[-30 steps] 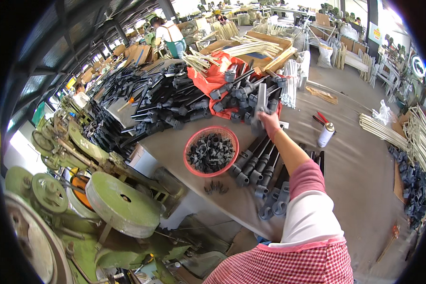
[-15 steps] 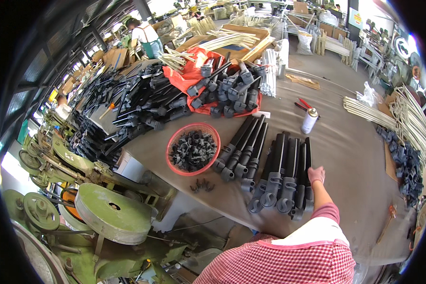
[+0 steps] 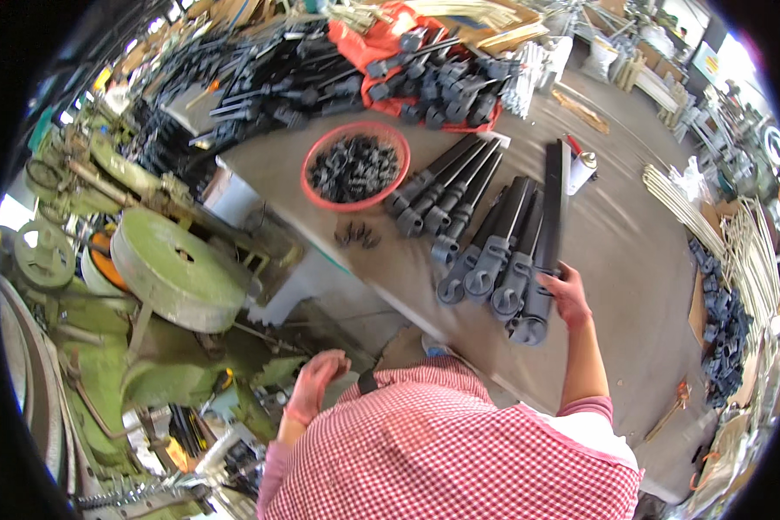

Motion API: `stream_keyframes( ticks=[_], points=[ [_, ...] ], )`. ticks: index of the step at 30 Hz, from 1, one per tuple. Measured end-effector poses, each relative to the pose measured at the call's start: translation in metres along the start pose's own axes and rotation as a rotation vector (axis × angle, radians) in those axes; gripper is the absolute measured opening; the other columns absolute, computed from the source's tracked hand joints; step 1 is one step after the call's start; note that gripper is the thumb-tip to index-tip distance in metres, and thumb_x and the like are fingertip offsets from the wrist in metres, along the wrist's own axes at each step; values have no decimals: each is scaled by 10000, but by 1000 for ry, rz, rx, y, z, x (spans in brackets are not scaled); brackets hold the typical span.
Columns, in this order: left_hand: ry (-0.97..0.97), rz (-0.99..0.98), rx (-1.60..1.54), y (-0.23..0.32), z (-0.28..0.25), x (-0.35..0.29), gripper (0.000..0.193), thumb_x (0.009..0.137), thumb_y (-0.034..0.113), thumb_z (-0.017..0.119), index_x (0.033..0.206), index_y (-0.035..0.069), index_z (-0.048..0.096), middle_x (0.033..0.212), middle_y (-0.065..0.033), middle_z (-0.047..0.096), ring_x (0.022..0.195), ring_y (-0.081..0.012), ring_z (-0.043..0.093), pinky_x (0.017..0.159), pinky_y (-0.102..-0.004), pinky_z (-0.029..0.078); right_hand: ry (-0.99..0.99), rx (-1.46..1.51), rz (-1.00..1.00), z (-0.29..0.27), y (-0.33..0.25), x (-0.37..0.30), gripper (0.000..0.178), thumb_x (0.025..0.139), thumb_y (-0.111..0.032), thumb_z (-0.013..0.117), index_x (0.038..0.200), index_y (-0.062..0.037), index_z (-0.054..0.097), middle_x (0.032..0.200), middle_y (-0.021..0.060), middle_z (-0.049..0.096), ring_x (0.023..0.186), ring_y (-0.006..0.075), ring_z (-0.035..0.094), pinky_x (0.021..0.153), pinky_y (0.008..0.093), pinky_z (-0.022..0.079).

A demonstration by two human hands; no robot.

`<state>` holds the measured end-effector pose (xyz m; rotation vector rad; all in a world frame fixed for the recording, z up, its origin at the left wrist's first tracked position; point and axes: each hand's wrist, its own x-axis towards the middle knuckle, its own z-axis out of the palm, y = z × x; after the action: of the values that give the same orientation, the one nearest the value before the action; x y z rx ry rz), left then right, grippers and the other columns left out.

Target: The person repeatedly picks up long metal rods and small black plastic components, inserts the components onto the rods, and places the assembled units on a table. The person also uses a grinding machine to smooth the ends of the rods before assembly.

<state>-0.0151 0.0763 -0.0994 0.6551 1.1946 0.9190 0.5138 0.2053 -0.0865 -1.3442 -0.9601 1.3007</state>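
Observation:
My right hand (image 3: pixel 568 293) is closed round the lower part of a long black tube (image 3: pixel 552 208) with a moulded joint at its near end. That tube lies along the right side of a row of similar black tubes (image 3: pixel 494 260) on the table. A second group of black tubes (image 3: pixel 446 195) is just left of them. Off the table's near edge, beside the checked apron, my left hand (image 3: pixel 318 383) hangs with loosely bent fingers and nothing visible in it. A red plastic basket (image 3: pixel 306 178) holds many small black clips, and several loose clips (image 3: pixel 357 235) lie in front of it.
A spray can (image 3: pixel 583 170) and red-handled pliers (image 3: pixel 573 141) are beyond the held tube. Heaped black tubes (image 3: pixel 277 74) and an orange-red sack (image 3: pixel 355 43) fill the far side. A green machine (image 3: pixel 178 269) stands at the left, and pale rods (image 3: pixel 750 269) lie at the right.
My view has tipped down toward my body. My right hand has drawn the rightmost tube slightly out from the row. My left hand has come into view at the lower left.

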Motion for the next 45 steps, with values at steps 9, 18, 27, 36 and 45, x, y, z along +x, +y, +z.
stream_keyframes(
  ticks=[9,18,27,36,45],
  points=[
    [149,165,-616,83,56,92,343,952,327,665,1132,38,618,1027,-88,689,920,-244,662,886,-416,539,-868,69,354,318,32,-2,430,841,-378,788,1034,-5,696,862,7,653,778,111,585,713,272,489],
    [344,132,-757,65,11,25,246,939,164,649,1095,-25,644,1052,-166,696,866,-297,684,807,-419,581,-196,-1286,-123,347,121,158,699,811,-610,675,1139,-5,552,1085,203,701,1029,351,684,866,440,545],
    [448,82,-577,67,38,1,206,917,159,703,1009,-12,634,961,-117,700,824,-206,674,721,-347,573,-202,-1349,-46,351,109,152,792,823,-599,662,1308,-15,433,1132,201,693,1049,344,679,878,431,541],
    [459,151,-718,57,26,-19,185,949,186,667,1020,33,590,837,-90,626,738,-226,639,740,-399,577,-270,-1246,-327,355,143,168,504,860,-440,653,1197,-77,563,1060,190,699,1017,353,674,871,468,529],
    [359,308,-732,73,20,-43,248,961,305,664,918,80,569,774,-53,615,690,-189,616,716,-385,561,-1326,49,358,314,42,9,380,956,-96,618,1290,69,544,969,83,626,810,163,653,739,304,541]
  ],
)
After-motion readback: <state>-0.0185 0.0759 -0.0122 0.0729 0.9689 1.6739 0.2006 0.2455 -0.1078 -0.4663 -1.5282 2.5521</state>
